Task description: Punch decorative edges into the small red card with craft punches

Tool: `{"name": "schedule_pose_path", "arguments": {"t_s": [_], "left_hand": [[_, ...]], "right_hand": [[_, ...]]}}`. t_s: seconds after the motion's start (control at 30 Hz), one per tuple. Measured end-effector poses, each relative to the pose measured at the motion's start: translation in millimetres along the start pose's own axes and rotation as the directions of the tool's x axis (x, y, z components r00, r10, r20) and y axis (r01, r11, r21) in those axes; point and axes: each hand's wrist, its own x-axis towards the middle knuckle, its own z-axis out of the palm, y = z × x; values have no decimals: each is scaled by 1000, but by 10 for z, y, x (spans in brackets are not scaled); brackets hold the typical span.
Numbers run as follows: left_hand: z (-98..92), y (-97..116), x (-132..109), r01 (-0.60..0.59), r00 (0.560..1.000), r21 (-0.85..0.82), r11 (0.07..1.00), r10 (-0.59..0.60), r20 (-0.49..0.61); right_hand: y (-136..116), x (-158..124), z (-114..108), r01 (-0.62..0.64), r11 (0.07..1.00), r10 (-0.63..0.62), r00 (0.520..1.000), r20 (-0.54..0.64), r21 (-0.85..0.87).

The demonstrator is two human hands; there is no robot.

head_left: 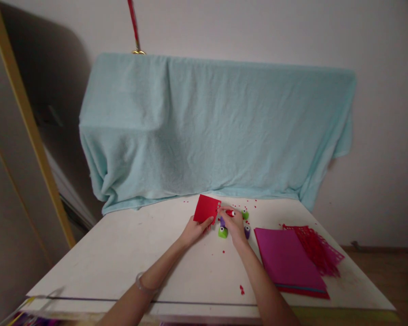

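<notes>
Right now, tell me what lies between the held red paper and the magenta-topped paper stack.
In the head view, the right hand and small green and purple paper punches.

Matt paper square (206,209), fuzzy cloth (217,127), probably plastic punches (222,234).

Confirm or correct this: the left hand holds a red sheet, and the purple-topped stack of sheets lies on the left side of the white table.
One thing is wrong: the purple-topped stack of sheets lies on the right side of the white table, as the head view shows. The left hand does hold a red sheet.
</notes>
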Motion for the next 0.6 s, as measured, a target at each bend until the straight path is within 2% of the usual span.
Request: {"name": "schedule_pose_path", "arguments": {"t_s": [0.23, 0.5, 0.6], "left_hand": [[18, 8, 8, 13, 1000, -25, 1000, -14, -10], [23, 73, -12, -24, 1000, -3, 1000, 24, -1], [32, 72, -16, -3, 1000, -27, 1000, 4, 12]], "right_hand": [[-16, -14, -12, -19, 1000, 19, 1000, 2, -4], [62, 11, -3, 71, 997, -72, 997, -9, -23], [79, 9, -2, 28, 1000, -28, 999, 17, -2]]}}
